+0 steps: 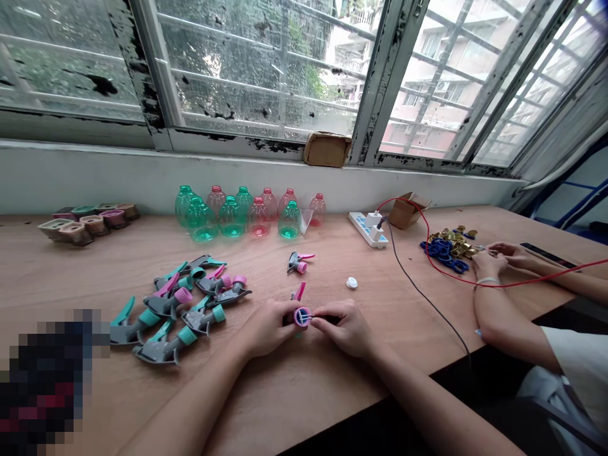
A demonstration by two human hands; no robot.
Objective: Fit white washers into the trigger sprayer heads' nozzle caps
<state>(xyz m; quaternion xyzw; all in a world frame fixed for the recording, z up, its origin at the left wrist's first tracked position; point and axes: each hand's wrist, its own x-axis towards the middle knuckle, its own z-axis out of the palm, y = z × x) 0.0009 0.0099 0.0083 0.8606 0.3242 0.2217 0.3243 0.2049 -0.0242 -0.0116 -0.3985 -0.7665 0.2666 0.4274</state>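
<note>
My left hand is closed around a spray trigger head with a pink lever, its pink collar's opening turned towards me. Pinched in my right hand is a thin dark tool that looks like tweezers, its tips inside the collar. What the tips touch is too small to tell. Just beyond my hands lies another pink and grey spray head. A small white cap sits to the right of it. Several grey spray heads with teal or pink parts are heaped left of my left hand.
Green and pink clear bottles line the wall. Stacked small trays stand at the far left. A power strip has cables running right. A co-worker's hands work beside gold and blue pieces. A pixelated patch covers the lower left.
</note>
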